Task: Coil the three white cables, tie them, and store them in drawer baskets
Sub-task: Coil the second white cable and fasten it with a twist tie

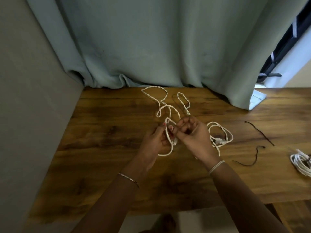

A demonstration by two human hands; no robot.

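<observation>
Left hand [155, 140] and right hand [193, 135] pinched the braided white cable [154, 87] over the wooden table's [109, 148] centre. At 3 o'clock lay a loose cable [218, 140], partly hidden behind the right hand, two dark ties [259, 132], and a coiled cable [298, 163] cut off by the edge.

No text, label or number can be read anywhere
</observation>
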